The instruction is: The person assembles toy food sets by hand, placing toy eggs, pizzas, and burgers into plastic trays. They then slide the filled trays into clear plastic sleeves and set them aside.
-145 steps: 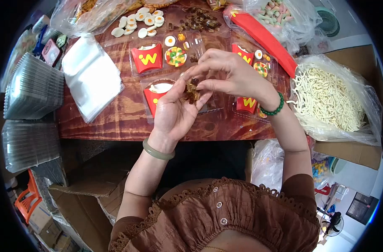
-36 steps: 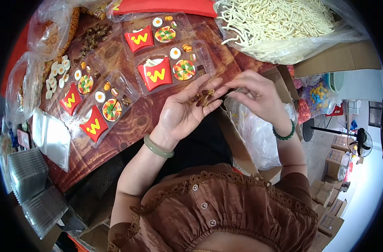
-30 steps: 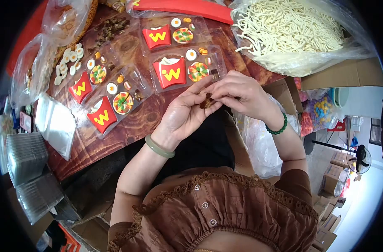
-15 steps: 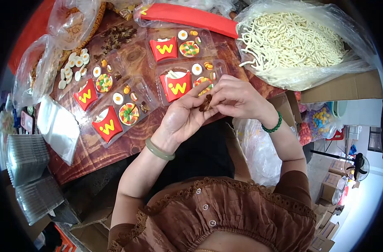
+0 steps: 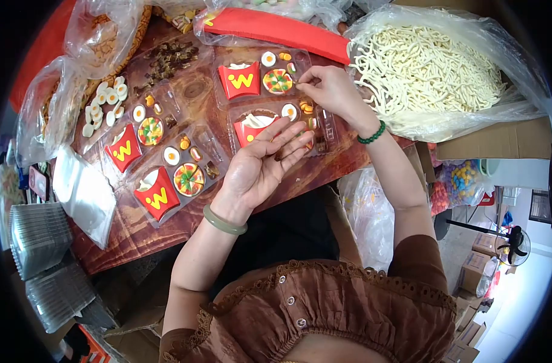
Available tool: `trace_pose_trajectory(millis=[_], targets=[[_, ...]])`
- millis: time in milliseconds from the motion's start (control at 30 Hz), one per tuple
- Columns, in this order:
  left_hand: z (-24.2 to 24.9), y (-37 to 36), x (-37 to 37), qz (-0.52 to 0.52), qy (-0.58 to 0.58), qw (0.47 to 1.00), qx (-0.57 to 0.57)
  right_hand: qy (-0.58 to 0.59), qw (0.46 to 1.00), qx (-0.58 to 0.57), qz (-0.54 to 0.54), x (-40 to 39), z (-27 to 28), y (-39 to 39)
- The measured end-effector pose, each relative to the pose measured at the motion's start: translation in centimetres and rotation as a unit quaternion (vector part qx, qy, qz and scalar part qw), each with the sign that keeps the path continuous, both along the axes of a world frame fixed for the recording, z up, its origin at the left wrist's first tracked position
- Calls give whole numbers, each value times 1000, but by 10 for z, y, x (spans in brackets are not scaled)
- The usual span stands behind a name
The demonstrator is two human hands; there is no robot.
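My left hand (image 5: 258,166) is palm up with its fingers spread, over the lower right clear plastic tray (image 5: 331,130). It partly covers that tray's red fries box (image 5: 250,126) and toy pizza. My right hand (image 5: 331,91) reaches to the right part of the upper right tray, beside its toy pizza (image 5: 278,81). Its thumb and forefinger are pinched together; whatever is between them is too small to make out. That tray also holds a red fries box (image 5: 239,80) and a toy fried egg (image 5: 268,58).
More filled trays with fries boxes (image 5: 157,193) stand to the left. Loose toy eggs (image 5: 111,95) and small brown pieces (image 5: 167,60) lie behind. A bag of cream-coloured strips (image 5: 430,72) is at right; stacked clear trays (image 5: 40,233) are at left.
My right hand has left my left palm and moved up to the upper right tray. My left hand has opened out, and the brown piece between the hands is no longer visible there.
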State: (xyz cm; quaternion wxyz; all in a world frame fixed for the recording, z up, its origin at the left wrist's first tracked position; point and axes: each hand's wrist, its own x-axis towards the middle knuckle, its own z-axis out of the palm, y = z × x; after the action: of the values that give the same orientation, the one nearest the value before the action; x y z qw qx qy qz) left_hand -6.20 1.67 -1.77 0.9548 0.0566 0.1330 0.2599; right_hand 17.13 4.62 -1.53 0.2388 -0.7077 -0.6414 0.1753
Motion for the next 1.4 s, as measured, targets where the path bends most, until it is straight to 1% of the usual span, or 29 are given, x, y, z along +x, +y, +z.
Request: trace_pose_trajectory(millis=[67, 100, 233, 300, 433, 500, 533, 600, 633, 700, 733, 800, 833, 933, 1000, 1067, 1133, 1167, 1200, 1267, 1400], targets=[[2, 2, -3, 2, 6, 1000, 3, 50, 999, 11, 10, 4, 6, -1], [3, 3, -4, 5, 11, 1000, 7, 33, 999, 5, -16, 6, 10, -3], [1, 6, -5, -1, -6, 1000, 5, 52, 999, 7, 1, 10, 10, -1], [4, 6, -5, 1, 2, 1000, 1, 57, 997, 10, 57, 15, 0, 2], [6, 7, -8, 4, 4, 1000, 4, 76, 997, -2, 28, 9, 6, -1], [7, 7, -7, 5, 14, 1000, 8, -7, 991, 47, 125, 16, -3, 1], [7, 7, -7, 4, 13, 1000, 9, -8, 991, 48, 124, 18, -2, 1], [6, 7, -8, 3, 12, 1000, 4, -70, 988, 71, 121, 21, -2, 2], [6, 7, -8, 3, 12, 1000, 3, -70, 988, 70, 121, 17, 3, 3], [7, 7, -7, 1, 13, 1000, 3, 45, 999, 0, 3, 6, 19, 6], [7, 7, -7, 0, 13, 1000, 3, 45, 999, 1, 2, 9, 10, 11], [8, 7, -6, 0, 16, 1000, 10, 60, 995, 55, 65, 20, -12, 25], [8, 7, -6, 0, 17, 1000, 10, 60, 995, 56, 64, 20, -12, 25], [9, 8, -10, 7, 18, 1000, 11, 59, 996, 58, 43, 15, -9, 26], [10, 9, -13, 14, 15, 1000, 8, 69, 997, 26, -40, 3, 4, 16], [9, 9, -12, 13, 18, 1000, 4, 85, 995, 16, -41, -3, 4, 10], [10, 8, -10, 7, 19, 1000, 1, 52, 998, -11, -16, -5, 1, 6], [11, 7, -10, 4, 19, 1000, 3, 12, 1000, 4, 0, -2, -3, 6], [12, 7, -10, 3, 19, 1000, 5, 12, 1000, 4, 1, 1, -2, 5], [10, 8, -14, 7, 19, 1000, 7, 68, 998, 18, -1, 5, -2, 2], [13, 11, -20, 14, 26, 1000, 11, 52, 999, -10, 8, 10, 3, -3]])
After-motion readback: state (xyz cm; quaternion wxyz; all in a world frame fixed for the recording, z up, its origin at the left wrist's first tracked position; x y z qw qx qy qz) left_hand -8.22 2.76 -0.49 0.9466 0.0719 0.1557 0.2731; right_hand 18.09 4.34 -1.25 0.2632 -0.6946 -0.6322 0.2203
